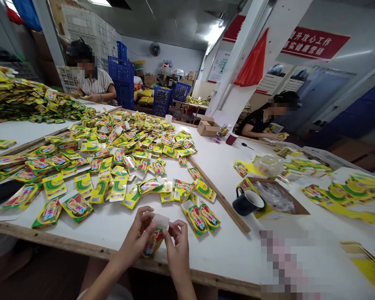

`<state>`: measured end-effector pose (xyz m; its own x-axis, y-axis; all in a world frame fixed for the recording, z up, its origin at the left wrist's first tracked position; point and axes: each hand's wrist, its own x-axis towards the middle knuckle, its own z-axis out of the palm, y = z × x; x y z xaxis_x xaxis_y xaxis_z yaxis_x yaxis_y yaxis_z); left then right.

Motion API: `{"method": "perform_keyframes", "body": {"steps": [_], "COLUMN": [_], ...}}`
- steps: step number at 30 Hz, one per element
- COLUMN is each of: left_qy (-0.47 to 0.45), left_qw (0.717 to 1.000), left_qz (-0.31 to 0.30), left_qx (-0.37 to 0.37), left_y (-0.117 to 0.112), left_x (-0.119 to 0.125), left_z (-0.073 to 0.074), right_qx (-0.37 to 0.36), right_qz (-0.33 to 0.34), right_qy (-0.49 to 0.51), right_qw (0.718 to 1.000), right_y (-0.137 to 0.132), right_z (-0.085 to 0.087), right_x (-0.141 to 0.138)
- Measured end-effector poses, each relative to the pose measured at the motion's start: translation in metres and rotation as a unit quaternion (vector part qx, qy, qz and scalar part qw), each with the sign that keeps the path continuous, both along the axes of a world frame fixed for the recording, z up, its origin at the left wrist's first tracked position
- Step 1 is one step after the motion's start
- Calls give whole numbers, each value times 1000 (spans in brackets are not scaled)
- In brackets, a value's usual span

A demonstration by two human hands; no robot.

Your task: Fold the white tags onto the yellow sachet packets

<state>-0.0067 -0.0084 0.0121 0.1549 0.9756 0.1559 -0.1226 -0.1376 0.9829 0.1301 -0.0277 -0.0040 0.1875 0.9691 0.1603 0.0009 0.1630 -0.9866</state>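
Both my hands hold one small yellow-green packet (155,237) over the near edge of the white table (112,227). My left hand (137,235) pinches its left side and my right hand (177,246) pinches its right side, near the clear plastic top. Two similar packets (201,216) lie just right of my hands. A wide spread of loose packets (112,162) covers the table ahead and to the left.
A dark mug (247,202) stands right of a wooden strip (218,196). An open cardboard box with clear plastic (276,198) lies beyond the mug. Yellow cards (346,191) lie at right. Two other people sit at the far side. Blue crates (121,77) stand behind.
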Motion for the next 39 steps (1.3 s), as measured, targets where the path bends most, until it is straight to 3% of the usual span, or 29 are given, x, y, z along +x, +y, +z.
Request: {"method": "perform_keyframes", "body": {"steps": [7, 13, 17, 21, 26, 32, 39], "left_qy": [-20, 69, 66, 7, 56, 53, 73], "left_qw": [998, 997, 997, 999, 998, 998, 995], "left_qz": [4, -17, 30, 40, 17, 17, 61], "left_qx": [-56, -34, 12, -7, 24, 5, -27], "left_y": [-14, -10, -7, -6, -8, -10, -6], "left_x": [6, 5, 10, 15, 13, 14, 20], "left_z": [-12, -9, -10, -13, -8, -2, 2], "right_qx": [10, 5, 25, 18, 42, 41, 12], "right_qz": [3, 45, 18, -27, 31, 10, -3], "right_qy": [-57, -115, -117, -72, -125, -126, -133], "right_qw": [998, 992, 993, 997, 991, 991, 991], "right_y": [2, 1, 3, 1, -3, -6, 2], "right_z": [6, 12, 10, 3, 8, 14, 18], "right_x": [16, 25, 22, 19, 25, 22, 21]}}
